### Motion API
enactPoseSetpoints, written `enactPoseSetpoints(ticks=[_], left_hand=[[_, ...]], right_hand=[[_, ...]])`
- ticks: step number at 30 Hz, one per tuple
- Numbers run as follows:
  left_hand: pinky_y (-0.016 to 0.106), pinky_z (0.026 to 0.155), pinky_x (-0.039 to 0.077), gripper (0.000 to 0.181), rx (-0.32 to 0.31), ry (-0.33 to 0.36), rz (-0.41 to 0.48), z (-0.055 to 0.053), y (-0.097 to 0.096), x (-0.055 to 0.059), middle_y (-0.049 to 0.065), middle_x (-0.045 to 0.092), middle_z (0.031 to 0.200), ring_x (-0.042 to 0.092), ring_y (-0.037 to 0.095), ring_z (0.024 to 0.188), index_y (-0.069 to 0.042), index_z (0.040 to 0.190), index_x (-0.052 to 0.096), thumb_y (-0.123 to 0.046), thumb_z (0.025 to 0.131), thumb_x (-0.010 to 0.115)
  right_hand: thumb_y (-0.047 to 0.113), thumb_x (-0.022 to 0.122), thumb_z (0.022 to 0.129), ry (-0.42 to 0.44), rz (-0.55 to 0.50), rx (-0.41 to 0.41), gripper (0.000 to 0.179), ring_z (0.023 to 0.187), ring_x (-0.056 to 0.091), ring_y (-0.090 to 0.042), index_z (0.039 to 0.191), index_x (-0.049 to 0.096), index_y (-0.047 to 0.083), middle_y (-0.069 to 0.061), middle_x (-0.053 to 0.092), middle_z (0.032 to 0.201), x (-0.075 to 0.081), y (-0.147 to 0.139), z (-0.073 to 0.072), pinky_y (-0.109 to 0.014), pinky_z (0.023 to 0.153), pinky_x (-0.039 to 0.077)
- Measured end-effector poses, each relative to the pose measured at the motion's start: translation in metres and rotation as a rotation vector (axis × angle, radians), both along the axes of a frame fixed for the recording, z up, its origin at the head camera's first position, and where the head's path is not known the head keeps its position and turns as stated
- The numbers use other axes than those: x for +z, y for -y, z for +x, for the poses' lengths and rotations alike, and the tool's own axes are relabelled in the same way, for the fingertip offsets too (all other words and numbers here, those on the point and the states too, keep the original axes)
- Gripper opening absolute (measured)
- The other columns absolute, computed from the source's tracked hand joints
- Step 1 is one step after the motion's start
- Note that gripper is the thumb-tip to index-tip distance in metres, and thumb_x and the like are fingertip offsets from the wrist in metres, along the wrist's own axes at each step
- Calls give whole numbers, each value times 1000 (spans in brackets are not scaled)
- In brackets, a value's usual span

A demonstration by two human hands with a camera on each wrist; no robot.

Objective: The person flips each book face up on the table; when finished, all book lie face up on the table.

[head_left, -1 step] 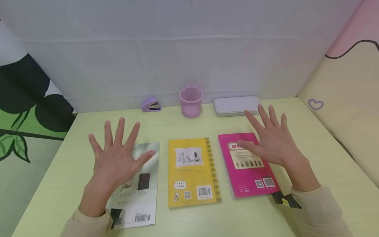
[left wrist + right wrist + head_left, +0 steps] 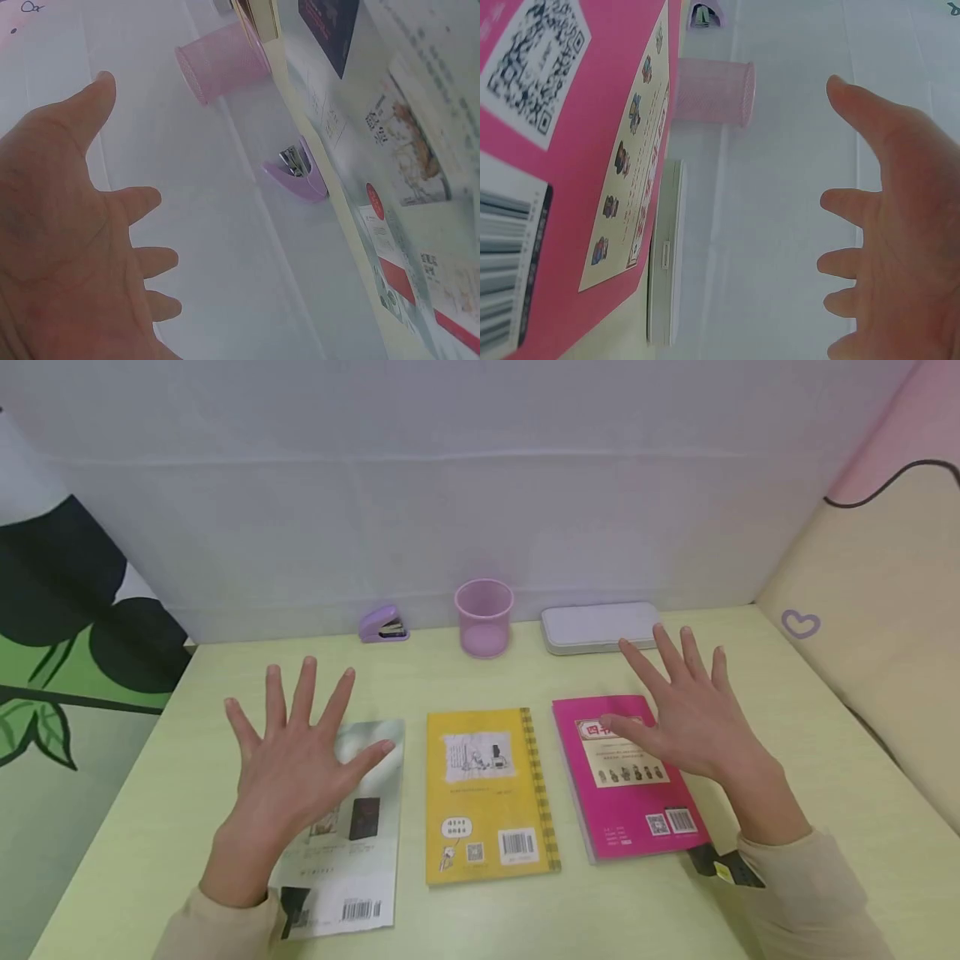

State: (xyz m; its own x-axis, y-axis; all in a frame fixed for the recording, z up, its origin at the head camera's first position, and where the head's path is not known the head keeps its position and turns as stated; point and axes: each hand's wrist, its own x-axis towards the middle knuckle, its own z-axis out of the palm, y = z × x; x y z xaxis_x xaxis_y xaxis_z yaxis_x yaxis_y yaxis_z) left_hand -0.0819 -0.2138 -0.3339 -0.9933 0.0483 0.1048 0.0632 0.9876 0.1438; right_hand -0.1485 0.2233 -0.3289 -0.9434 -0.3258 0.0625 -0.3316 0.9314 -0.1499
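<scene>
My left hand point(image 2: 288, 772) hovers with fingers spread over a pale grey-green book point(image 2: 382, 860), covering its upper left part. Fingers spread too, my right hand point(image 2: 693, 722) is above the right side of a pink book point(image 2: 630, 822) and holds nothing. Between them lies a yellow book point(image 2: 480, 802) with a checkered spine edge, back cover up. In the left wrist view the left palm point(image 2: 67, 232) faces the camera, bare of any object. The right wrist view has the right hand point(image 2: 907, 217) likewise bare, with the pink book's cover close to the camera.
Along the back of the light table point(image 2: 300, 647) stand a purple stapler point(image 2: 384, 625), a pink mesh pen cup point(image 2: 484, 620) and a pale grey flat case point(image 2: 600, 628). A white cloth screen point(image 2: 465, 485) rises behind them. A cream panel point(image 2: 885, 652) borders the right side.
</scene>
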Motion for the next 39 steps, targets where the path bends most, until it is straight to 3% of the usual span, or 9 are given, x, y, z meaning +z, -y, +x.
enactPoseSetpoints(ticks=[7, 10, 12, 14, 17, 20, 25, 32, 39], left_hand=[[82, 116, -16, 97, -20, 8, 25, 5, 2, 7, 21, -1, 178, -15, 54, 160, -23, 171, 20, -76, 96, 53], [81, 119, -8, 95, -31, 43, 55, 9, 5, 14, 23, 6, 177, -9, 55, 160, -21, 170, 22, -73, 98, 54], [80, 121, 5, 93, -33, 55, 72, 13, 9, 21, 27, 14, 174, 3, 57, 159, -17, 169, 25, -68, 99, 57], [75, 114, 32, 90, -22, 73, 88, 18, 15, 27, 28, 27, 169, 21, 55, 155, -16, 169, 28, -65, 100, 59], [57, 78, 56, 84, 5, 125, 93, 28, 24, 32, 27, 49, 153, 51, 48, 132, -20, 167, 35, -62, 100, 63], [39, 60, 50, 75, 35, 209, 98, 40, 37, 33, 19, 66, 133, 66, 34, 107, -24, 162, 45, -58, 99, 66], [32, 59, 42, 66, 90, 287, 105, 61, 64, 25, 5, 74, 106, 64, 17, 81, -20, 154, 57, -51, 98, 71], [31, 64, 40, 64, 168, 367, 158, 91, 87, 7, -5, 73, 87, 59, 13, 75, -14, 154, 56, -49, 101, 68], [30, 65, 42, 60, 323, 518, 282, 112, 90, -20, -6, 66, 74, 59, 13, 65, -7, 151, 58, -40, 101, 70]], right_hand=[[64, 64, 95, 9, -59, 14, 99, 161, 1, -53, 171, 18, 22, -23, 8, 177, 7, 1, 4, -79, 122, -1], [54, 71, 94, 6, -127, 21, 94, 158, 19, -52, 169, 26, 19, -23, 21, 174, 10, 3, 8, -76, 122, 18], [46, 76, 94, 13, -197, 24, 89, 153, 31, -50, 167, 33, 17, -21, 32, 170, 13, 6, 9, -73, 117, 32], [40, 78, 94, 20, -274, 36, 83, 144, 46, -46, 164, 40, 16, -18, 43, 165, 17, 12, 10, -68, 107, 47], [34, 80, 95, 47, -387, 81, 71, 127, 62, -36, 158, 51, 15, -13, 57, 154, 23, 27, 7, -57, 96, 58], [30, 80, 95, 101, -454, 146, 59, 108, 71, -26, 149, 61, 14, -8, 68, 141, 29, 49, -2, -42, 83, 61], [27, 80, 95, 243, -517, 202, 47, 91, 72, -20, 139, 71, 14, -7, 77, 119, 27, 93, -24, -31, 71, 57], [19, 80, 95, 444, -595, 260, 42, 83, 72, -27, 134, 72, 9, -4, 75, 106, 1, 151, -51, -31, 70, 59], [13, 80, 94, 565, -678, 253, 38, 71, 73, -19, 130, 74, 4, -8, 72, 97, -25, 193, -65, -27, 63, 58]])
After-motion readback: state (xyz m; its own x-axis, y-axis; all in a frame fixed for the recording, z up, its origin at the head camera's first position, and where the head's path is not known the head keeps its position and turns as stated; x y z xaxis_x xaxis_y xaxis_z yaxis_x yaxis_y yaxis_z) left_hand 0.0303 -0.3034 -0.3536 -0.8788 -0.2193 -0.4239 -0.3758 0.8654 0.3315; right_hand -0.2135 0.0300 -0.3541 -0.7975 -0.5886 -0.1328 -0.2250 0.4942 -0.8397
